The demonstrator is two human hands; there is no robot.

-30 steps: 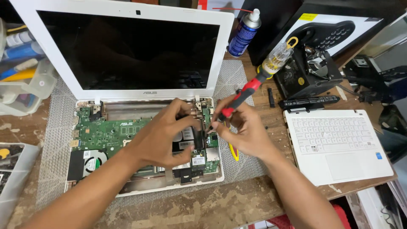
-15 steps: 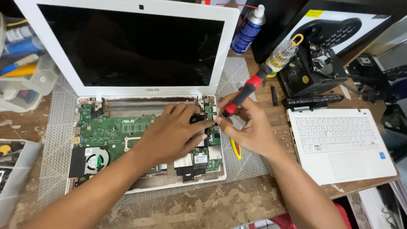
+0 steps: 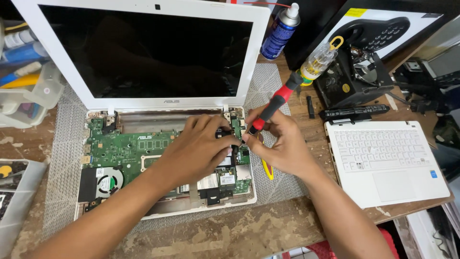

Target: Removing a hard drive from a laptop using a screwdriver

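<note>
- One opened laptop [image 3: 143, 72] is seen on a grey mesh mat [image 3: 62, 158] on the wooden bench [image 3: 230, 235]; its white-framed screen is raised and dark, and its base is laid bare.
- One green board [image 3: 124, 153] is exposed in the base, with one round fan [image 3: 106, 182] at its lower left corner.
- The left hand [image 3: 199, 148] is laid flat on the right part of the board, fingers spread and curved, pressing down; nothing is seen to be gripped in it.
- One red-and-black screwdriver [image 3: 273, 106] is pinched in the right hand [image 3: 280, 144], fingers closed around the lower shaft. The tool is tilted, handle up and to the right, tip down at the board's right edge just beside the left fingertips.
- The two hands are touching or nearly so; which one cannot be told.
- One yellow-handled tool [image 3: 266, 169] is partly hidden under the right hand.
- One blue spray can [image 3: 280, 32] is stood behind the screen's right corner.
- One clear-handled driver [image 3: 320, 60] is propped near the red handle's end.
- One detached white keyboard panel [image 3: 383, 158] is laid at the right, well apart from the laptop.
- One long black bar [image 3: 353, 112] is placed just above that panel.
</note>
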